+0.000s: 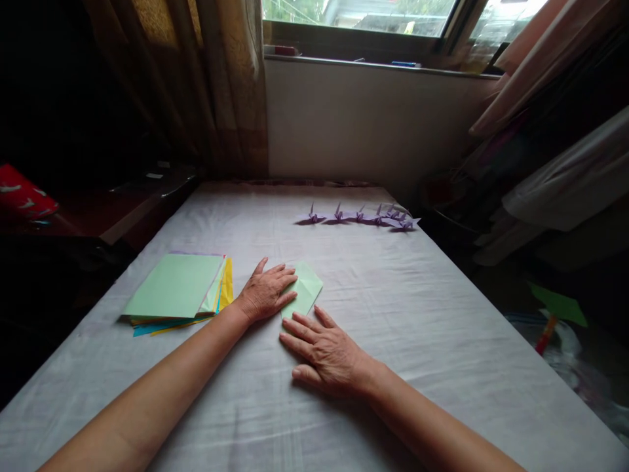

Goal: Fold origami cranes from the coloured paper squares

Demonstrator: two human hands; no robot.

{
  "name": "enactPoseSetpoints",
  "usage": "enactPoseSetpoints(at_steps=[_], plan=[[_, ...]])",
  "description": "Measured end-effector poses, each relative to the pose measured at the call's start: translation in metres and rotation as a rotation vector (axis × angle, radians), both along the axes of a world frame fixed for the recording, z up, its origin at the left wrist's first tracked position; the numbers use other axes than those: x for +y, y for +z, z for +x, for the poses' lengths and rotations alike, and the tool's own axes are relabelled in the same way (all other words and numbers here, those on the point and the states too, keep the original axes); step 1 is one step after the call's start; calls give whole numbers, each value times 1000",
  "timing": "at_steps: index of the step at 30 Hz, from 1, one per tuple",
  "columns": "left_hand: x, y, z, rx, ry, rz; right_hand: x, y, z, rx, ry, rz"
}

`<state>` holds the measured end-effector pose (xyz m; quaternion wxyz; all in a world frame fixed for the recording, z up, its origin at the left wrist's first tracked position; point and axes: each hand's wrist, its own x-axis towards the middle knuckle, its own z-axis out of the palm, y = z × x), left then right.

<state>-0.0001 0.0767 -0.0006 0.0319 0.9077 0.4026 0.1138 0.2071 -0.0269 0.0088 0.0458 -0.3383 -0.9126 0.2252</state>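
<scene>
A folded light green paper (307, 292) lies on the white cloth-covered table (403, 314). My left hand (265, 292) rests flat on the paper's left part, fingers spread and pressing down. My right hand (324, 354) lies flat on the cloth just below the paper, fingertips touching its lower edge. Neither hand grips anything.
A stack of coloured paper sheets (179, 292), green on top, lies left of my left hand. A row of several purple paper cranes (363, 216) stands at the far side. A windowsill (373, 64), curtains and dark furniture (98, 210) surround the table.
</scene>
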Motion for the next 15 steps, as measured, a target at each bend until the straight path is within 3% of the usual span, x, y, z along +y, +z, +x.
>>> enactPoseSetpoints(at_steps=[4,11,15], plan=[[1,-5,3,-36,44,-28,2,3,4,19,136,-50],[1,-8,1,-73,80,-78,2,10,8,25,235,-93],[1,-9,2,-91,78,-80,7,9,8,43,194,-37]])
